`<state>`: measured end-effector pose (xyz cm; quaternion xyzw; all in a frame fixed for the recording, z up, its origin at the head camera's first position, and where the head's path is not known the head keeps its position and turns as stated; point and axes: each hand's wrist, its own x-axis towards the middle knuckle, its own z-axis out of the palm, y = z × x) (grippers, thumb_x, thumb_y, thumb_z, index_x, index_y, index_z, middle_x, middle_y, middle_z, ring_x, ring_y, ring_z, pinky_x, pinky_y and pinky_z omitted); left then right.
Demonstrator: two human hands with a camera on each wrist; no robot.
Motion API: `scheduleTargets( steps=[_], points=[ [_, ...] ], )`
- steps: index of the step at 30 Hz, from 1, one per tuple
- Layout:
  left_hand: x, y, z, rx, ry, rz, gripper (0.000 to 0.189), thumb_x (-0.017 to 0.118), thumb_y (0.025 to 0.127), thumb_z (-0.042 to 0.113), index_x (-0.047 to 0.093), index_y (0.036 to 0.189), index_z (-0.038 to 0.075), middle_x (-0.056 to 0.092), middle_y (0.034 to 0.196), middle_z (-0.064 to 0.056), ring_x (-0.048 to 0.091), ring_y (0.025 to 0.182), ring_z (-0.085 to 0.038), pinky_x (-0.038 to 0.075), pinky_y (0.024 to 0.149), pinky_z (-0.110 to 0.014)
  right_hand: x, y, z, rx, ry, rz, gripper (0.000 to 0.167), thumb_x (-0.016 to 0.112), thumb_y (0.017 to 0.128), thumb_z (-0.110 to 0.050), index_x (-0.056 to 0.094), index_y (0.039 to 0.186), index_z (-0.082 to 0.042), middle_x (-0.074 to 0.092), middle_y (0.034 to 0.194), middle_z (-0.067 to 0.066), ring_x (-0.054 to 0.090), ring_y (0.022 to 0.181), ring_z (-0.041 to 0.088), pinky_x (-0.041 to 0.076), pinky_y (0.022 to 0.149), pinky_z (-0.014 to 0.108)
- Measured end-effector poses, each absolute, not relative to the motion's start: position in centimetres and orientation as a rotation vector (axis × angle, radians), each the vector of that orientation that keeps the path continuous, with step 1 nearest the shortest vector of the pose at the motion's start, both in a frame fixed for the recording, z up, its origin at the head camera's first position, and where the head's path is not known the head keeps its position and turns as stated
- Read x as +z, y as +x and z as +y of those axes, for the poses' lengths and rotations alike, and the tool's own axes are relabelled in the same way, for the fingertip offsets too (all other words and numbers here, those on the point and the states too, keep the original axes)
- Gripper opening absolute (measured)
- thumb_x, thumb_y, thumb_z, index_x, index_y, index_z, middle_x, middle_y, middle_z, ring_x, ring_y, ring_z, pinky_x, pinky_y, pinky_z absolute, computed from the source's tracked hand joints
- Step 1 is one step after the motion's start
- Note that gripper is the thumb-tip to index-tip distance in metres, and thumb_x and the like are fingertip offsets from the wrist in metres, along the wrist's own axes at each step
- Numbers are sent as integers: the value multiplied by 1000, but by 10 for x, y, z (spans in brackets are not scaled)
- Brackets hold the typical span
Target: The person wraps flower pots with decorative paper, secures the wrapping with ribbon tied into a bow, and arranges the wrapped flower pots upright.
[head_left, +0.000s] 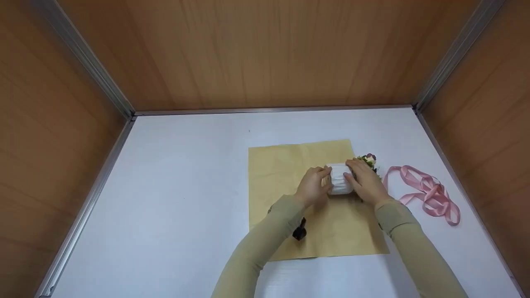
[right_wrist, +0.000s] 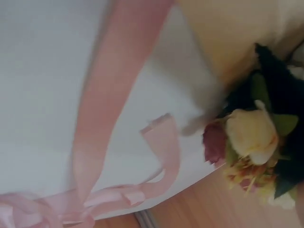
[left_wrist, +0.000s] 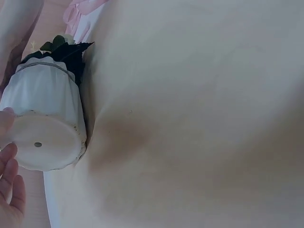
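Note:
A white fluted flower pot point(head_left: 340, 179) lies on its side over a sheet of brown wrapping paper point(head_left: 275, 169). Artificial flowers point(right_wrist: 251, 135), cream and dark red with green leaves, stick out of its mouth toward the right. At the base end, my left hand point(head_left: 313, 186) grips the pot; its fingertips point(left_wrist: 8, 152) lie against the flat bottom, which has a small hole. My right hand point(head_left: 366, 182) holds the pot near its mouth, fingers over the far side and thumb on the near wall. Part of the bouquet is hidden behind that hand.
A tangled pink ribbon point(head_left: 434, 194) lies on the white table point(head_left: 178, 186) to the right of the paper, one strand running toward the flowers. A small black object point(head_left: 299, 230) shows beside the left sleeve. Wooden panels point(head_left: 265, 54) enclose the back and sides.

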<state>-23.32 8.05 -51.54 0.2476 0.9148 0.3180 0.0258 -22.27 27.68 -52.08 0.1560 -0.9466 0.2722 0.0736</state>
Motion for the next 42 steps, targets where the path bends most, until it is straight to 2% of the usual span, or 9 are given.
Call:
scheduleTargets(
  steps=[4, 10, 16, 20, 33, 42],
  points=[
    [-515, -233, 80, 1014, 762, 2814, 49, 68, 88, 17, 53, 134, 8, 62, 120, -8, 56, 109, -20, 47, 93, -26, -515, -229, 261, 925, 383, -2800, 48, 43, 102, -29, 46, 135, 4, 43, 140, 25, 34, 134, 41, 27, 110, 54],
    [-514, -230, 81, 1028, 782, 2782, 50, 66, 90, 16, 50, 137, 8, 63, 118, -6, 57, 108, -19, 46, 93, -26, -521, -234, 246, 787, 400, -2773, 37, 44, 101, -20, 56, 125, 5, 56, 127, 24, 47, 124, 40, 30, 109, 50],
    [-512, -231, 71, 1034, 800, 2742, 40, 62, 92, 15, 53, 129, 4, 64, 113, -6, 58, 107, -18, 47, 92, -26, -526, -236, 243, 602, 407, -2753, 34, 45, 100, -20, 61, 117, 4, 62, 119, 22, 54, 116, 38, 33, 107, 48],
    [-506, -236, 53, 1083, 674, 2735, 45, 60, 93, 17, 49, 133, 1, 61, 118, -11, 56, 110, -23, 47, 93, -31, -526, -238, 243, 581, 402, -2756, 34, 45, 99, -19, 61, 117, 4, 62, 118, 22, 54, 115, 38, 34, 107, 48],
    [-505, -252, -24, 1208, 313, 2636, 46, 54, 96, 19, 44, 135, -5, 51, 128, -23, 50, 119, -34, 44, 99, -42, -529, -237, 242, 566, 445, -2712, 31, 45, 99, -17, 62, 115, 4, 63, 114, 22, 55, 112, 38, 35, 105, 49],
    [-508, -245, -67, 1271, 10, 2619, 48, 54, 95, 19, 44, 134, -6, 43, 132, -28, 41, 126, -38, 37, 104, -47, -528, -237, 240, 561, 441, -2747, 32, 44, 99, -17, 61, 116, 4, 62, 115, 22, 55, 113, 38, 34, 105, 49]
  ],
)
